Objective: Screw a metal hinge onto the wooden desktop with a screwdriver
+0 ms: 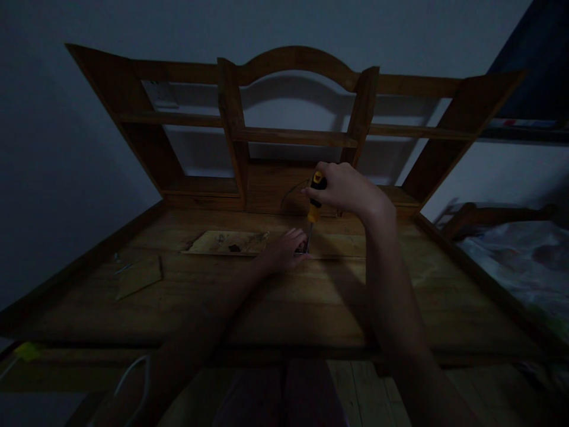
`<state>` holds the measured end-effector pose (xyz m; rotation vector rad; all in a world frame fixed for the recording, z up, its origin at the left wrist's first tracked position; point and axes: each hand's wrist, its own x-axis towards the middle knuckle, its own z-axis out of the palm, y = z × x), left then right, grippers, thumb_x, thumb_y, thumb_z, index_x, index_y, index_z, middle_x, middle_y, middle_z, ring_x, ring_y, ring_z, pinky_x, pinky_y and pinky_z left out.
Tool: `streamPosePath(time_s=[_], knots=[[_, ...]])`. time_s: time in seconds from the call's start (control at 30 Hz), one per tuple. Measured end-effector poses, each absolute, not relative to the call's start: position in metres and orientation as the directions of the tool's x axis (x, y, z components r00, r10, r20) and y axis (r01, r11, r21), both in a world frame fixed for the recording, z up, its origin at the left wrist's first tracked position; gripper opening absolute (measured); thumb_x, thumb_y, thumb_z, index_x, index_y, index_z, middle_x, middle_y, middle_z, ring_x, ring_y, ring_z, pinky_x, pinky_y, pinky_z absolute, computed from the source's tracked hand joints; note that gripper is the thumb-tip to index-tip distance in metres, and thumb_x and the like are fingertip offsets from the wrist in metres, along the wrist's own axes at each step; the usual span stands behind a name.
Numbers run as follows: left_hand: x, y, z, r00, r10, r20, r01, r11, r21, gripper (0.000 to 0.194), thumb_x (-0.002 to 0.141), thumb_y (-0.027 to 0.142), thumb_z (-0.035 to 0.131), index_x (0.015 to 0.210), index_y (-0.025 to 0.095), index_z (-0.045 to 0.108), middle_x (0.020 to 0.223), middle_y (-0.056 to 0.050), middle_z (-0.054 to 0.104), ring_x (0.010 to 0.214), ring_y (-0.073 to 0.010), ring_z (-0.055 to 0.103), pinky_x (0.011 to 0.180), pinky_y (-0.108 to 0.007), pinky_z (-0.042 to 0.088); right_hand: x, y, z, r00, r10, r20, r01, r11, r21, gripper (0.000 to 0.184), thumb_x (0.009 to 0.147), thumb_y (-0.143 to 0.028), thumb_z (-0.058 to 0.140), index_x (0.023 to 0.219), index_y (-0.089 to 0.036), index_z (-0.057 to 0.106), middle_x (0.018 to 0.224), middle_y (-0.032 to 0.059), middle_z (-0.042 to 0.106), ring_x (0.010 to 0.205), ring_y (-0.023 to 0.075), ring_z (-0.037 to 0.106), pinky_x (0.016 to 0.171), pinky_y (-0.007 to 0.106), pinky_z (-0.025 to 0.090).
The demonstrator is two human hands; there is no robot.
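My right hand (342, 187) is closed around the yellow-and-black handle of a screwdriver (315, 212). The shaft points down, slightly tilted, and its tip meets a small dark metal piece (302, 249) on the board. Beside that tip, my left hand (287, 249) rests low with fingers and thumb curled about the small piece, whose shape is mostly hidden. Under both hands lies a long, narrow wooden board (249, 242), with dark stains on its left part and a rough left end. It lies flat on the wooden desk top (275, 302).
A square wooden piece (140, 277) lies at the left, with small metal screws or tools (123, 268) beside it. A wooden shelf rack (296, 137) rises at the back of the desk. A yellow object (27, 351) is at the lower left, and plastic-covered things (515, 255) stand at the right.
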<state>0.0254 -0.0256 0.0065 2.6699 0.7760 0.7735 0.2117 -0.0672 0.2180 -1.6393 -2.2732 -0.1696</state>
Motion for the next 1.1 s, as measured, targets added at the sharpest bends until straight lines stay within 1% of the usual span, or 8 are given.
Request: streamPosePath(time_s=[0.13, 0.23, 0.37, 0.57, 0.7, 0.8, 0.9, 1.1], knots=[[0.025, -0.026, 0.008, 0.717, 0.556, 0.421, 0.413, -0.825, 0.385, 0.027, 0.102, 0.043, 0.067, 0.094, 0.023, 0.05, 0.104, -0.008, 0.061, 0.099, -0.0267, 0.058, 0.084, -0.04, 0.05, 0.216, -0.068, 0.221, -0.345, 0.882, 0.321, 0.913, 0.395, -0.105, 0.039, 0.099, -0.04, 0.064, 0.126, -0.013, 0.07, 0.12, 0.0196, 0.077, 0.11, 0.0357, 0.072, 0.092, 0.044, 0.053], [0.025, -0.024, 0.006, 0.719, 0.554, 0.42, 0.409, -0.826, 0.388, 0.026, 0.102, 0.042, 0.067, 0.094, 0.023, 0.051, 0.103, -0.007, 0.061, 0.1, -0.0266, 0.057, 0.085, -0.04, 0.049, 0.217, -0.068, 0.221, -0.41, 0.845, 0.343, 0.874, 0.472, -0.116, 0.036, 0.101, -0.033, 0.063, 0.131, -0.014, 0.069, 0.128, 0.0172, 0.076, 0.119, 0.0342, 0.07, 0.1, 0.043, 0.052], [0.026, -0.023, 0.005, 0.722, 0.55, 0.42, 0.409, -0.829, 0.382, 0.026, 0.103, 0.041, 0.066, 0.092, 0.023, 0.05, 0.101, -0.006, 0.06, 0.097, -0.0259, 0.057, 0.083, -0.039, 0.048, 0.215, -0.066, 0.217, -0.401, 0.833, 0.381, 0.877, 0.469, -0.102, 0.028, 0.104, -0.037, 0.066, 0.121, -0.016, 0.073, 0.117, 0.0144, 0.079, 0.112, 0.0323, 0.072, 0.097, 0.042, 0.052], [0.027, -0.023, 0.002, 0.718, 0.543, 0.436, 0.405, -0.835, 0.373, 0.024, 0.104, 0.042, 0.065, 0.096, 0.023, 0.052, 0.104, -0.007, 0.061, 0.1, -0.0262, 0.057, 0.086, -0.039, 0.048, 0.208, -0.068, 0.215, -0.308, 0.863, 0.401, 0.934, 0.354, -0.044, 0.038, 0.104, -0.049, 0.061, 0.118, -0.016, 0.073, 0.108, 0.0176, 0.079, 0.108, 0.0373, 0.072, 0.089, 0.046, 0.054], [0.026, -0.023, 0.003, 0.716, 0.547, 0.433, 0.421, -0.834, 0.357, 0.024, 0.103, 0.041, 0.066, 0.095, 0.022, 0.052, 0.104, -0.008, 0.06, 0.1, -0.0267, 0.057, 0.086, -0.04, 0.049, 0.205, -0.072, 0.219, -0.27, 0.885, 0.379, 0.946, 0.318, -0.069, 0.041, 0.1, -0.044, 0.058, 0.124, -0.014, 0.072, 0.112, 0.0214, 0.079, 0.108, 0.041, 0.073, 0.09, 0.051, 0.054], [0.026, -0.025, 0.005, 0.72, 0.55, 0.423, 0.418, -0.831, 0.368, 0.023, 0.103, 0.04, 0.066, 0.097, 0.022, 0.053, 0.104, -0.007, 0.061, 0.101, -0.0268, 0.057, 0.086, -0.04, 0.049, 0.206, -0.072, 0.219, -0.321, 0.882, 0.345, 0.915, 0.383, -0.127, 0.039, 0.098, -0.036, 0.057, 0.128, -0.015, 0.07, 0.116, 0.019, 0.079, 0.108, 0.0371, 0.074, 0.092, 0.047, 0.054], [0.027, -0.026, 0.007, 0.719, 0.557, 0.416, 0.416, -0.824, 0.385, 0.021, 0.103, 0.039, 0.066, 0.098, 0.022, 0.055, 0.105, -0.008, 0.062, 0.101, -0.0267, 0.058, 0.086, -0.04, 0.05, 0.206, -0.071, 0.219, -0.357, 0.866, 0.35, 0.896, 0.424, -0.135, 0.033, 0.098, -0.032, 0.057, 0.124, -0.017, 0.071, 0.115, 0.0167, 0.079, 0.105, 0.0333, 0.074, 0.092, 0.043, 0.054], [0.026, -0.024, 0.003, 0.719, 0.539, 0.438, 0.401, -0.837, 0.372, 0.021, 0.103, 0.039, 0.067, 0.097, 0.022, 0.055, 0.104, -0.007, 0.061, 0.1, -0.026, 0.057, 0.086, -0.039, 0.049, 0.206, -0.069, 0.216, -0.319, 0.87, 0.375, 0.914, 0.387, -0.12, 0.032, 0.104, -0.039, 0.058, 0.122, -0.016, 0.07, 0.107, 0.0176, 0.078, 0.103, 0.0338, 0.073, 0.088, 0.042, 0.054]])
